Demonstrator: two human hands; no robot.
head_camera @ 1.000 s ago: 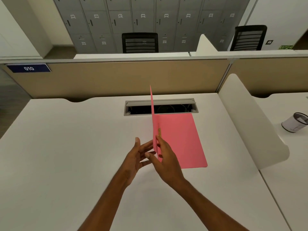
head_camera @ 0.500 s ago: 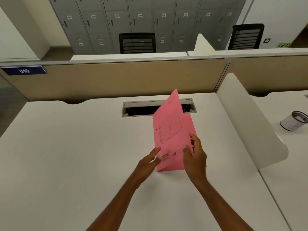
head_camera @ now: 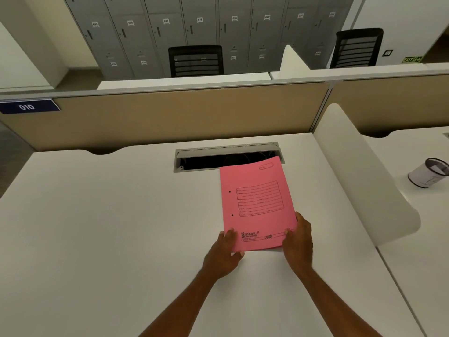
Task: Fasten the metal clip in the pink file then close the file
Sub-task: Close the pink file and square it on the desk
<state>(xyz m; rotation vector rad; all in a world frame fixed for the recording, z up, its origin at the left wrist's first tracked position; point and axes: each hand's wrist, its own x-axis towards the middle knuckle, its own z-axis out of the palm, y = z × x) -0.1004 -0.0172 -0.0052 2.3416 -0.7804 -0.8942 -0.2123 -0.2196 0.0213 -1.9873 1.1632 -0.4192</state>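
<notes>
The pink file [head_camera: 257, 203] lies flat and closed on the white desk [head_camera: 109, 227], printed cover up, its far edge over the cable slot. The metal clip is hidden inside; only two small holes show along the cover's left margin. My left hand [head_camera: 224, 254] rests at the file's near left corner, thumb on the cover and fingers curled at the edge. My right hand [head_camera: 298, 244] holds the near right corner, fingers on the cover.
A grey cable slot [head_camera: 227, 156] is sunk into the desk behind the file. A white curved divider [head_camera: 364, 181] stands to the right, with a mesh pen cup [head_camera: 428, 172] beyond it. A beige partition [head_camera: 170, 117] closes the back.
The front cover stood upright, then swung down to the right. It now lies flat, closing the file. Both hands moved to its near corners.
</notes>
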